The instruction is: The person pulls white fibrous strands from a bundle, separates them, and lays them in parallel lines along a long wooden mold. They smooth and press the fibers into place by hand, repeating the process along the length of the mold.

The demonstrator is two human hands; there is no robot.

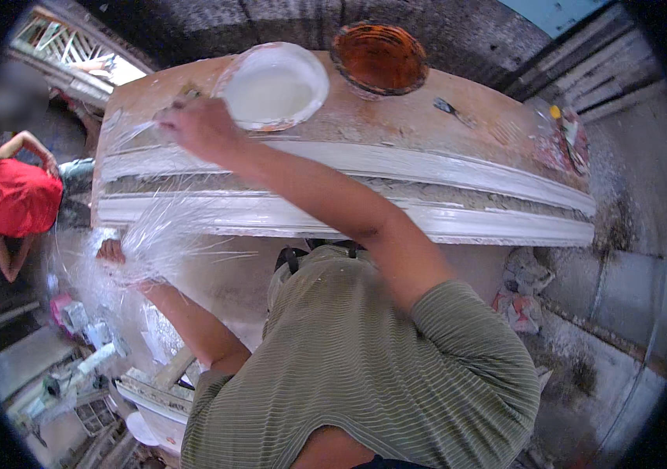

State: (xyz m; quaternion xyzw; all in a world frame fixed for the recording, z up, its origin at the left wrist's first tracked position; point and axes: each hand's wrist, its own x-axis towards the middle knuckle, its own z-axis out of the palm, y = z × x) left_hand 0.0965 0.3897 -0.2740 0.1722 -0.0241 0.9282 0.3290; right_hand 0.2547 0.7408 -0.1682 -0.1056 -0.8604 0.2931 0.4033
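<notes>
The left hand (118, 259) clasps a bundle of white fibres (160, 234) by the near edge of the bench (404, 117), while the right hand (202, 129), beside the white basin (275, 90), pinches a few strands (138, 130) in its fingers

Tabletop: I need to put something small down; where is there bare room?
On the tabletop, between the dark tool and the reddish clutter farther right, beyond the white strips; that patch looks smeared. The left end is crowded: white bowl, right hand and pale fibres.
</notes>
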